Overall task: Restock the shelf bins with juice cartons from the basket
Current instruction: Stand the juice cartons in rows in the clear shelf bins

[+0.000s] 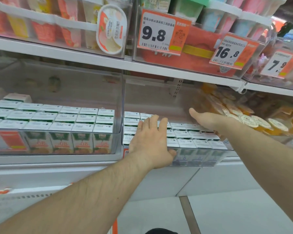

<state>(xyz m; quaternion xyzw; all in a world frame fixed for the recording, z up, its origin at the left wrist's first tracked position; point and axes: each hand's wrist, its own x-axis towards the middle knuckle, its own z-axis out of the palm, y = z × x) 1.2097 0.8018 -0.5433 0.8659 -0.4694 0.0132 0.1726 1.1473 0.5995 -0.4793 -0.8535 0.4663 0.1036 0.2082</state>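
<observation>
Step in hand, as judged: squaring up juice cartons (184, 142) already set in the middle clear bin (201, 157); not fetching, not placing. Left hand (149, 141) laid flat over carton tops at bin's left part, fingers straight and spread, thumb hooked down over the front lip; nothing grasped. Right hand (208, 119) reaching in along bin's right side, palm inward, thumb up; fingertips hidden behind the cartons; appears relaxed against the row, nothing visibly gripped. Cartons upright in tight rows, tops level, filling the front and middle; bare space toward the back wall, so room for more, probably.

Left bin (115, 132) likewise packed with cartons (63, 119) of a similar kind, orange print on fronts; seems nearly full. Basket not in view; cannot tell stock remaining.

Next move, as judged: press rows back and together to close gaps; then withdraw both hands straight out and down toward the basket for another carton.

Obstructions: upper shelf edge (142, 66) low over the bin, limiting headroom for upright cartons; divider wall (123, 107) close beside left hand; price tags (159, 32) hanging above. Right neighbour bin holds jelly cups (249, 120) just beside right forearm; risk of a knock on withdrawal.
</observation>
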